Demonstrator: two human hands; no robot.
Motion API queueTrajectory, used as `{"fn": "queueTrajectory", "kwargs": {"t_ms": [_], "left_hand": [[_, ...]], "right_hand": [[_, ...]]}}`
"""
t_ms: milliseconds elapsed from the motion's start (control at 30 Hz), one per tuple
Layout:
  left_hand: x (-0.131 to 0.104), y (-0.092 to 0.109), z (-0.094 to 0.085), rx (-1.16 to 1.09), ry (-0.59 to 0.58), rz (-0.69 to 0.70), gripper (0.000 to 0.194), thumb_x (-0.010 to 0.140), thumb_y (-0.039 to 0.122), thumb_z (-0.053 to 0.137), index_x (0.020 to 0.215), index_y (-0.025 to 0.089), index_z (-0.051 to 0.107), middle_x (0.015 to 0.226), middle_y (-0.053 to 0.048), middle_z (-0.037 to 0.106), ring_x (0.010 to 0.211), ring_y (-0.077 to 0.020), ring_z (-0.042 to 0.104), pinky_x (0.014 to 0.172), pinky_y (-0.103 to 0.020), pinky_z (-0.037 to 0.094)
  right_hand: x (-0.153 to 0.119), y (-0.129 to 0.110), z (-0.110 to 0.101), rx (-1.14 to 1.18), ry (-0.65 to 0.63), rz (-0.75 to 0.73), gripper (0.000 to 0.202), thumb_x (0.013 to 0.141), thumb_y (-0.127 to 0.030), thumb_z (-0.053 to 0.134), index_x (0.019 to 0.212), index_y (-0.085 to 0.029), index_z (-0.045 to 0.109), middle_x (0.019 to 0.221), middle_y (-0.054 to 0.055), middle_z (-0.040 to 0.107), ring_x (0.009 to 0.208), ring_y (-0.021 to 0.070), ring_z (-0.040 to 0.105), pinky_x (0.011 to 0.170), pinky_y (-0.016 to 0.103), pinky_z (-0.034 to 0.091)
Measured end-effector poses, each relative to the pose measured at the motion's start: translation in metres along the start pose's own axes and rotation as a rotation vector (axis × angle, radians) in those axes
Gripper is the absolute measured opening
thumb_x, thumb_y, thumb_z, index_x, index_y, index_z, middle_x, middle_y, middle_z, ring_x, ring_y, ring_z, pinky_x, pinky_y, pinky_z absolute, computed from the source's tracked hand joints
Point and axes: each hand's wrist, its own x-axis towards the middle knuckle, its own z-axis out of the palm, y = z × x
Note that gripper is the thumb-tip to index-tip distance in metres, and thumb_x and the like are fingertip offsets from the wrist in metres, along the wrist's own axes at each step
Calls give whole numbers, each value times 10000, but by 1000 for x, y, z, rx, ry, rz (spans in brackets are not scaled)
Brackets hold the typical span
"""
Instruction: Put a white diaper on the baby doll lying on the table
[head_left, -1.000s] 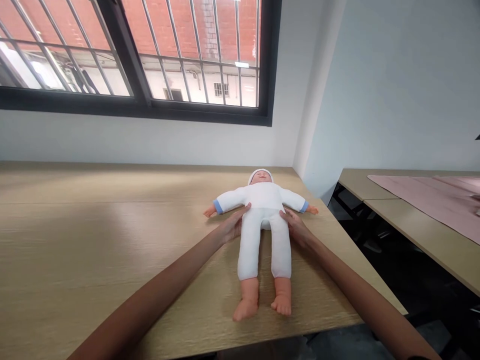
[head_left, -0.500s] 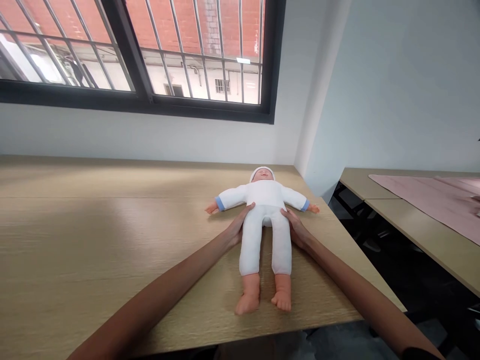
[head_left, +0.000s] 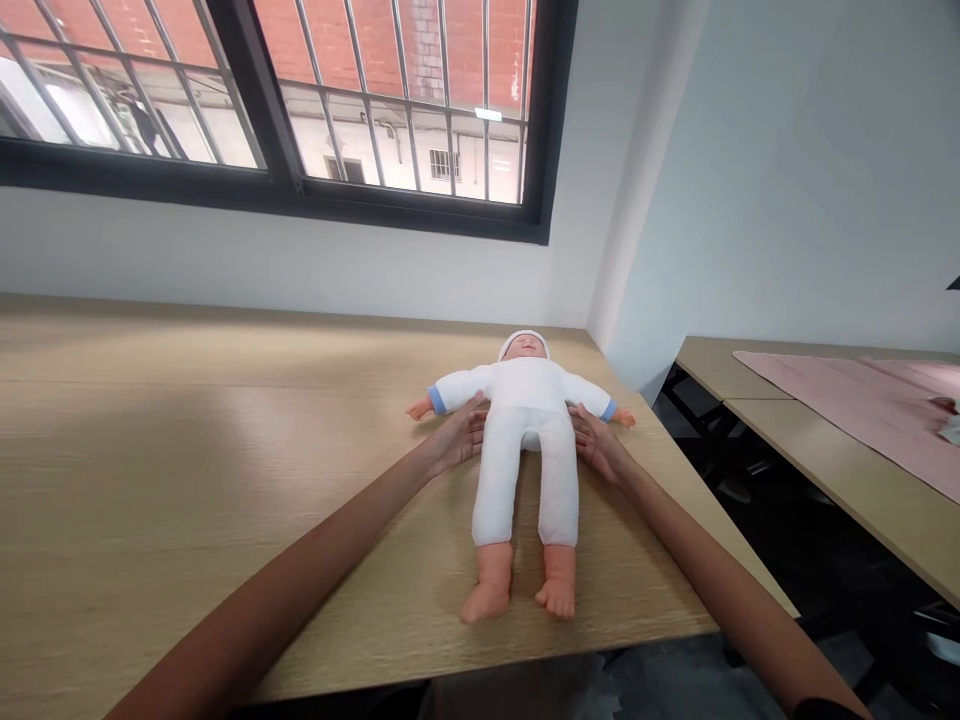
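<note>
A baby doll (head_left: 527, 385) in a white suit and white cap lies on its back on the wooden table (head_left: 225, 480), its feet toward me and its arms spread. Blue cuffs edge its sleeves. Beside the doll's hip on the left is my left hand (head_left: 456, 440), fingers stretched out and thumb lifted off the suit. My right hand (head_left: 597, 442) lies along the other hip with its fingers extended; the fingertips are partly hidden by the doll's side. Neither hand is wrapped around the doll.
A barred window (head_left: 405, 100) with a dark frame is set in the wall behind the table. Across a gap on the right stands a second table (head_left: 757, 415) with a pink cloth (head_left: 847, 400) on it. Something blurred shows at that cloth's right edge.
Both thumbs have come off the doll's hips and my hands have opened outward, the left one moving a little farther away. The doll stays in about the same place.
</note>
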Motion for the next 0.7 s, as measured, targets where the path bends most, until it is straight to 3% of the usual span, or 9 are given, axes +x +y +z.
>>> {"fn": "queueTrajectory", "kwargs": {"t_ms": [100, 233, 500, 700], "left_hand": [[4, 4, -8, -63, 48, -26, 402, 799, 540, 613, 860, 144, 634, 777, -61, 689, 679, -147, 654, 625, -230, 540], [7, 4, -12, -61, 126, 9, 355, 831, 505, 580, 816, 153, 613, 722, -59, 675, 639, -152, 642, 610, -251, 532], [-4, 2, -2, 59, 164, 138, 220, 816, 354, 620, 754, 143, 605, 704, -50, 658, 631, -147, 621, 607, -252, 516], [-13, 2, 8, 166, 209, 193, 181, 806, 323, 635, 775, 145, 622, 761, -18, 648, 688, -134, 605, 617, -231, 475]], "right_hand": [[5, -4, -7, 25, 49, 33, 207, 902, -331, 541, 945, -162, 654, 969, 88, 705, 789, 150, 676, 663, 221, 564], [8, -6, -11, 92, 74, 58, 292, 946, -367, 457, 976, -144, 644, 968, 97, 703, 835, 148, 675, 716, 232, 563], [12, -5, -15, 126, 124, 56, 317, 954, -394, 435, 962, -147, 633, 973, 106, 703, 843, 159, 679, 711, 250, 566], [11, -8, -22, 216, 249, 97, 289, 968, -326, 397, 877, -147, 605, 732, 70, 673, 686, 140, 667, 654, 229, 557]]}}
